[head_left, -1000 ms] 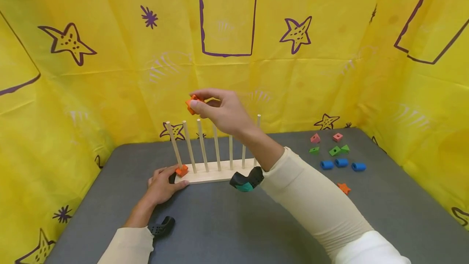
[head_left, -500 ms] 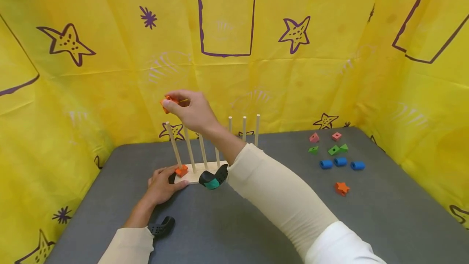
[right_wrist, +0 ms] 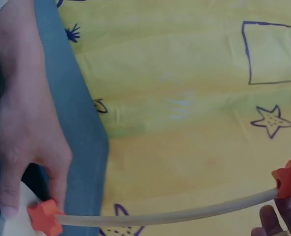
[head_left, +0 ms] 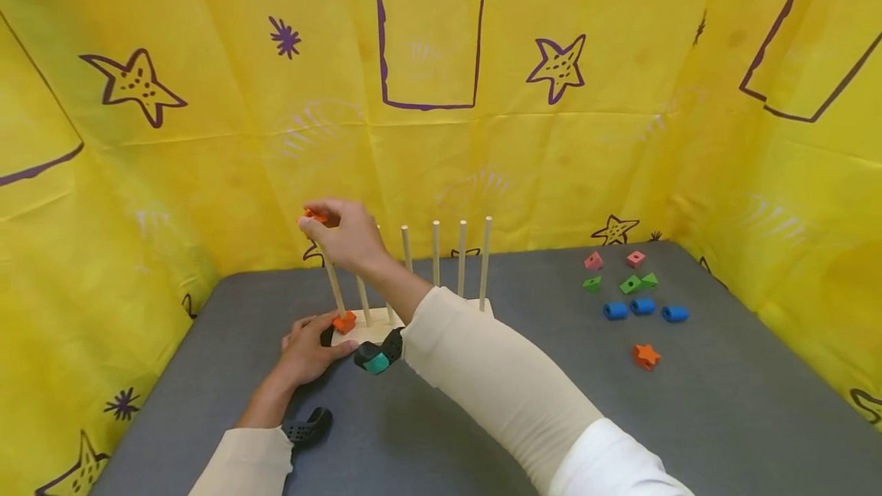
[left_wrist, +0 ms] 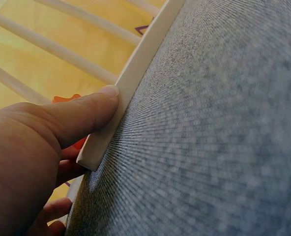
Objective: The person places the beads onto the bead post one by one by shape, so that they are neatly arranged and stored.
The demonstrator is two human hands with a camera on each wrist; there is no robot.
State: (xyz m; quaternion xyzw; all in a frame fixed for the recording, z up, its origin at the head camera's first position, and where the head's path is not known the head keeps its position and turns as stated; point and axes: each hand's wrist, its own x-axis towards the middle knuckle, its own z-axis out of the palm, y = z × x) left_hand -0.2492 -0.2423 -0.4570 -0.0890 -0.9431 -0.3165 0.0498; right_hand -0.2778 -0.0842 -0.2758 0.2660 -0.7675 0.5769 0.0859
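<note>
My right hand (head_left: 347, 236) pinches an orange star-shaped bead (right_wrist: 289, 179) at the tip of the leftmost wooden peg (head_left: 335, 287). In the right wrist view the peg's end meets the hole of that bead. A second orange star bead (head_left: 345, 321) sits round the foot of the same peg, down on the wooden base (left_wrist: 137, 73). My left hand (head_left: 305, 352) grips the base's left end, thumb along the front edge and fingers behind. Several more upright pegs (head_left: 436, 251) stand in a row to the right, partly hidden by my right hand and forearm.
On the grey table (head_left: 551, 373) at right lie another orange star bead (head_left: 645, 356), several blue cylinders (head_left: 642, 305), green triangular beads (head_left: 630, 285) and pink beads (head_left: 635, 259). Yellow patterned cloth (head_left: 427, 151) hangs round the table's back and sides.
My right hand has moved left and then down with the orange star bead, from above the middle pegs to the leftmost peg's tip. The left hand has stayed on the base.
</note>
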